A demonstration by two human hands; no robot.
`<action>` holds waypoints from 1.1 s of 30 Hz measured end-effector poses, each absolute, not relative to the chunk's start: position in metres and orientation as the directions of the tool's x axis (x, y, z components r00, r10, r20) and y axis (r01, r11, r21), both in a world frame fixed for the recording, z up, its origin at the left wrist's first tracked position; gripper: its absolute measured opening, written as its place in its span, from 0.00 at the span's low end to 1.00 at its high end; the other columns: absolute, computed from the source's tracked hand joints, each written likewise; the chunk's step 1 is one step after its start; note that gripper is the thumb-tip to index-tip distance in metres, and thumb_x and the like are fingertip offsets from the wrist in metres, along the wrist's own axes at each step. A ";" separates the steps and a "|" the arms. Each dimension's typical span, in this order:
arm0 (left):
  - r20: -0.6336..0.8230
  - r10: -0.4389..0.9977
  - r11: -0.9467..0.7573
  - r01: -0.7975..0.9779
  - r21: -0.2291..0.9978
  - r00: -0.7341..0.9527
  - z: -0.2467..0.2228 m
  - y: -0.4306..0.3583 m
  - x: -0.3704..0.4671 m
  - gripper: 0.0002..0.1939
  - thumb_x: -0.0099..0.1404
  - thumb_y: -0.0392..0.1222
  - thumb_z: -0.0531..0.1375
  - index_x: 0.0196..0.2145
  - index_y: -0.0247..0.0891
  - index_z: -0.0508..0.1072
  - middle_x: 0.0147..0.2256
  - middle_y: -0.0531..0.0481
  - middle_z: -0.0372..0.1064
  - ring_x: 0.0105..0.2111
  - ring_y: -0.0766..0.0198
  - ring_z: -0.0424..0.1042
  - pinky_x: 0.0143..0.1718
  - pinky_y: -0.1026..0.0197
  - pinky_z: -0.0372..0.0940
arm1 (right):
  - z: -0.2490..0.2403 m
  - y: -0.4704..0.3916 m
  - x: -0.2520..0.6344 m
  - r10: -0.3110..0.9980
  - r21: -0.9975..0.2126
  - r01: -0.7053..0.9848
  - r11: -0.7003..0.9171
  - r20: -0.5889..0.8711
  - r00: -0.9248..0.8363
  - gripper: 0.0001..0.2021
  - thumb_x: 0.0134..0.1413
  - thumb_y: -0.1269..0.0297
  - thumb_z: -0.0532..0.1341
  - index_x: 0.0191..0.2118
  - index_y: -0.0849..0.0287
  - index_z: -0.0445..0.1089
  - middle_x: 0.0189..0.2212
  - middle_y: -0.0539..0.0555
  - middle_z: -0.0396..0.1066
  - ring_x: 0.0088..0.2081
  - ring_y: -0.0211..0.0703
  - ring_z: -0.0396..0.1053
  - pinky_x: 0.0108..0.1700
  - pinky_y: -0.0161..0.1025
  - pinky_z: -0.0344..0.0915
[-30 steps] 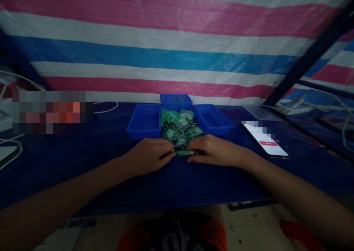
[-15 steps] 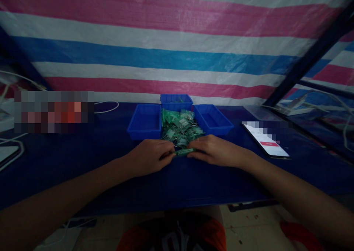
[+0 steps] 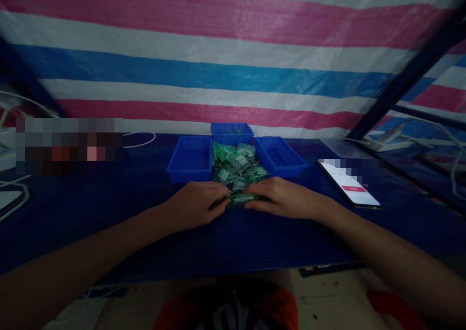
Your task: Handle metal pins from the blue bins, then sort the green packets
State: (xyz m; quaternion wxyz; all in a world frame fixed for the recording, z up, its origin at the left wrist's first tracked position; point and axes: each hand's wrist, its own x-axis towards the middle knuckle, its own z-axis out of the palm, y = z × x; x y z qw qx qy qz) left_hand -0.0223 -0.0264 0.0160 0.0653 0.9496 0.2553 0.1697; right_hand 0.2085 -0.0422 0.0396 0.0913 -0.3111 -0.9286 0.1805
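Between my two hands is a small green plastic packet (image 3: pixel 238 200), held just above or on the blue table in front of a heap. My left hand (image 3: pixel 198 201) pinches its left end, thumb against fingers. Its right end is gripped by my right hand (image 3: pixel 278 196), with the thumb below and the fingers on top. Just beyond lies a pile of similar clear-and-green packets (image 3: pixel 238 165) with thin metallic pieces inside; their exact kind is too small to tell.
Blue plastic bins stand left (image 3: pixel 189 159), right (image 3: pixel 280 156) and behind (image 3: pixel 232 133) the pile; the rear one holds some green pieces. A lit phone (image 3: pixel 351 184) lies on the blue table (image 3: pixel 218 247) at right. A striped tarp (image 3: pixel 233 53) hangs behind.
The packet is tilted a little and shows more of its face. My right hand has shifted slightly left along it; the bins and the pile stay put.
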 end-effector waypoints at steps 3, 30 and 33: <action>0.283 0.507 -0.862 0.469 0.193 0.814 0.016 -0.026 -0.022 0.07 0.65 0.36 0.51 0.30 0.35 0.66 0.25 0.53 0.64 0.26 0.68 0.65 0.28 0.67 0.57 | 0.040 -0.042 0.208 0.616 -0.372 0.559 0.741 0.047 -0.786 0.11 0.61 0.61 0.52 0.42 0.61 0.66 0.29 0.52 0.69 0.29 0.36 0.67 0.32 0.34 0.59; 0.423 0.401 -0.914 0.388 0.121 0.812 0.016 -0.027 -0.026 0.09 0.66 0.35 0.49 0.41 0.37 0.67 0.36 0.50 0.69 0.37 0.67 0.70 0.38 0.66 0.64 | 0.039 -0.041 0.210 0.766 -0.616 0.539 0.575 0.174 -0.618 0.10 0.59 0.60 0.54 0.41 0.59 0.55 0.22 0.45 0.66 0.23 0.33 0.65 0.26 0.32 0.58; 0.444 0.405 -0.911 0.393 0.124 0.799 0.015 -0.027 -0.025 0.11 0.65 0.32 0.48 0.43 0.36 0.66 0.37 0.49 0.69 0.37 0.67 0.69 0.38 0.66 0.64 | 0.042 -0.042 0.210 0.737 -0.563 0.548 0.618 0.173 -0.653 0.08 0.60 0.59 0.52 0.37 0.59 0.59 0.23 0.46 0.65 0.24 0.33 0.63 0.27 0.32 0.57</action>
